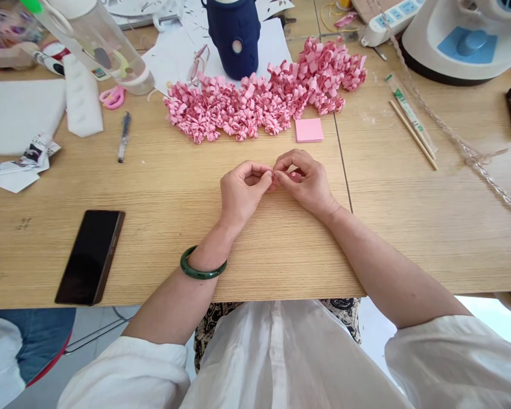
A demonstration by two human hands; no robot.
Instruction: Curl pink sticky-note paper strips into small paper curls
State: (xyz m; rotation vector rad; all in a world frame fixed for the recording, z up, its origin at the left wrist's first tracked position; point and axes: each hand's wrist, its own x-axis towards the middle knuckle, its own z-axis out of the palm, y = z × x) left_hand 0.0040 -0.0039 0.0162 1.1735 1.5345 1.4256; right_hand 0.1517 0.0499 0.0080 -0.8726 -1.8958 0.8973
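Observation:
Over the middle of the table, my left hand (247,187) and my right hand (305,179) meet at the fingertips. Thumb and forefinger are pinched together on both. Whatever sits between them is tiny and mostly covered by the fingers, so I cannot make it out. Just beyond my right hand lies a small stack of pink paper squares (309,130). Behind both hands stretches a long heap of curled pink paper flowers (242,108). A dark green bangle (203,275) circles my left wrist.
A phone (89,255) lies at the left front. Further back are a pen (124,137), pink scissors (112,97), a clear bottle (106,45) and a dark blue cup (233,40). On the right are wooden sticks (414,135), a twisted cord (464,147) and a white appliance (464,42).

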